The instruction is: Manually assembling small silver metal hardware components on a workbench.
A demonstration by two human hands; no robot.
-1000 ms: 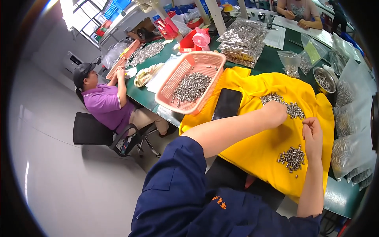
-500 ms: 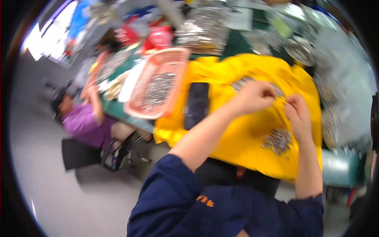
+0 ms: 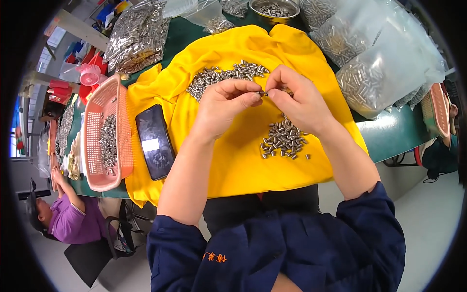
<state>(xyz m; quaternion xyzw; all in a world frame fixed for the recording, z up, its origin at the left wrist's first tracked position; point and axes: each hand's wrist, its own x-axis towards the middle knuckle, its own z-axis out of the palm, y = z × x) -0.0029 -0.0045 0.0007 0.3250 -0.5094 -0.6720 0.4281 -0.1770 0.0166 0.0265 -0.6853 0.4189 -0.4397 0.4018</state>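
My left hand and my right hand meet above a yellow cloth, thumbs and forefingers pinched. Between the fingertips sits a small metal piece, mostly covered, so its exact shape cannot be made out. Behind my left hand lies a wide heap of small silvery metal cylinders. A second pile of these cylinders rests on the cloth below my right hand, nearer to me.
A pink plastic basket with metal cylinders stands left of a black phone. Bags of metal parts lie at right, another bag far left, a metal bowl at the back. A person in purple sits at left.
The view has swung right and steadied. My hands, slightly apart before, now meet fingertip to fingertip at the small metal piece.
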